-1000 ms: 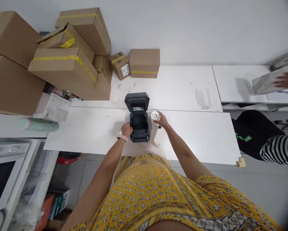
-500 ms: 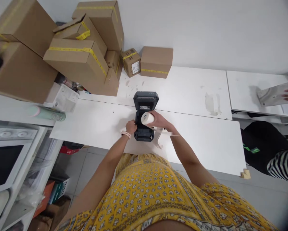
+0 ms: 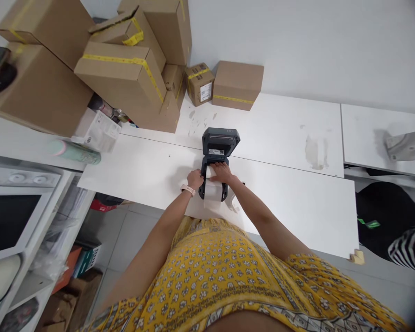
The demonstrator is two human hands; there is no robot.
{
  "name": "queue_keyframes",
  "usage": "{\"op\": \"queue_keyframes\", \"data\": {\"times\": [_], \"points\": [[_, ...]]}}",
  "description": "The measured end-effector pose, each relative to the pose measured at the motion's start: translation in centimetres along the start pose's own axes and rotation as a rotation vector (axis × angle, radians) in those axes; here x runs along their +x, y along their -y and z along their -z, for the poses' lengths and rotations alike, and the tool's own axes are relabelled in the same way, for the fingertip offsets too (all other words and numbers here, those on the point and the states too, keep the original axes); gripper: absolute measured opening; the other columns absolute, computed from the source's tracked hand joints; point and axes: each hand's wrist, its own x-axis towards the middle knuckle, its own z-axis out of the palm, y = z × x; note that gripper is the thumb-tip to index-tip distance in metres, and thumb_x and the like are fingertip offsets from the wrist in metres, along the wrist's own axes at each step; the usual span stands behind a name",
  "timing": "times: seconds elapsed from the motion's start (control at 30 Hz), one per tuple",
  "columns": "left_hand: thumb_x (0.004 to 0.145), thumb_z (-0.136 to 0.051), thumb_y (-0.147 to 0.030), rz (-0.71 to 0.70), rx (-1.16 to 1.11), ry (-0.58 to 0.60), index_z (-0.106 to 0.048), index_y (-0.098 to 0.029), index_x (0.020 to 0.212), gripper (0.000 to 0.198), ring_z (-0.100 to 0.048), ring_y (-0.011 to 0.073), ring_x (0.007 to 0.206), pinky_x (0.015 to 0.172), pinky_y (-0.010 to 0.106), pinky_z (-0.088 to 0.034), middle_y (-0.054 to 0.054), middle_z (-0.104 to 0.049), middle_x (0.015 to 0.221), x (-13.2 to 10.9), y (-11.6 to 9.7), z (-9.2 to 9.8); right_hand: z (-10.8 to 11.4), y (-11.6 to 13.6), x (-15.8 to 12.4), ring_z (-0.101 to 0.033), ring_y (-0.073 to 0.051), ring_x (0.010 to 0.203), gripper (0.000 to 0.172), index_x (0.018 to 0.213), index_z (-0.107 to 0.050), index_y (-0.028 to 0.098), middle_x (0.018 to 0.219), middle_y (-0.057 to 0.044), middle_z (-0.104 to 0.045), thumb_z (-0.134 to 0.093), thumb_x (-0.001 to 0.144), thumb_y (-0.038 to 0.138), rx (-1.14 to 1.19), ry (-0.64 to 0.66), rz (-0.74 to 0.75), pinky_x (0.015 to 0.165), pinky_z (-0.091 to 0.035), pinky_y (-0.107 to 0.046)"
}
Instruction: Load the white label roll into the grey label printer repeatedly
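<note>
A dark grey label printer [image 3: 221, 140] stands on the white table with its lid tipped up and back. Inside its body lies a white roll of label paper [image 3: 210, 172], partly covered by my fingers. My right hand [image 3: 222, 173] is closed over the roll from the right. From the roll, a strip of paper [image 3: 213, 193] runs over the printer's front edge toward me. My left hand [image 3: 195, 179] is closed at the printer's left side, its fingertips on the edge of the body. A loose curl of backing paper [image 3: 231, 201] lies by the printer's front right corner.
Cardboard boxes [image 3: 120, 76] with yellow tape are stacked at the back left, and a smaller box [image 3: 237, 83] stands by the wall. A green bottle [image 3: 77, 152] lies at the left. Another person's striped sleeve [image 3: 410, 249] shows at the right, near a white package [image 3: 410, 145].
My right hand has lowered the label roll into the open printer, and its paper strip now hangs over the front. My left hand stays at the printer's side. The view has shifted slightly.
</note>
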Motion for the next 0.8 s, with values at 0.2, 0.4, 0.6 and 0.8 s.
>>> {"op": "queue_keyframes", "data": {"times": [0.2,0.4,0.6,0.8], "points": [[0.089,-0.061,-0.022,0.009,-0.041,0.003,-0.072,-0.017,0.118,0.031,-0.069,0.0307,0.112,0.088,0.035,-0.052,0.016,-0.075,0.113,-0.5,-0.2,0.4,-0.9,1.2,-2.1,-0.043,-0.034,0.145,0.067,0.154,-0.04,0.011,0.156,-0.021,-0.048,-0.054,0.098,0.045,0.081,-0.146,0.032,0.12,-0.028,-0.047],[0.089,-0.061,-0.021,0.014,-0.148,-0.02,-0.072,-0.018,0.116,0.029,-0.068,0.0297,0.114,0.091,0.035,-0.05,0.014,-0.076,0.112,-0.9,-0.1,0.3,-6.5,4.8,-10.6,-0.032,-0.031,0.154,0.057,0.155,-0.042,0.017,0.164,-0.015,-0.036,-0.046,0.101,0.036,0.215,-0.222,0.127,0.125,-0.028,-0.052],[0.092,-0.062,-0.051,0.139,-0.503,0.054,-0.058,-0.017,0.134,0.054,-0.067,0.0287,0.118,0.094,0.034,-0.049,0.016,-0.072,0.124,-3.8,1.1,-2.4,-9.3,6.8,-15.1,-0.028,-0.03,0.155,0.063,0.154,-0.043,0.021,0.167,-0.011,-0.031,-0.06,0.094,0.028,0.233,-0.181,0.164,0.126,-0.029,-0.051],[0.073,-0.083,-0.056,0.296,-0.826,0.214,-0.061,-0.014,0.117,0.064,-0.073,0.0236,0.092,0.075,0.032,-0.056,0.014,-0.076,0.104,-7.9,1.9,-5.7,-2.7,4.0,-13.2,-0.068,-0.029,0.116,0.039,0.125,-0.07,0.026,0.12,-0.01,-0.075,-0.041,0.103,0.041,0.57,-0.383,0.055,0.102,-0.054,-0.052]]}}
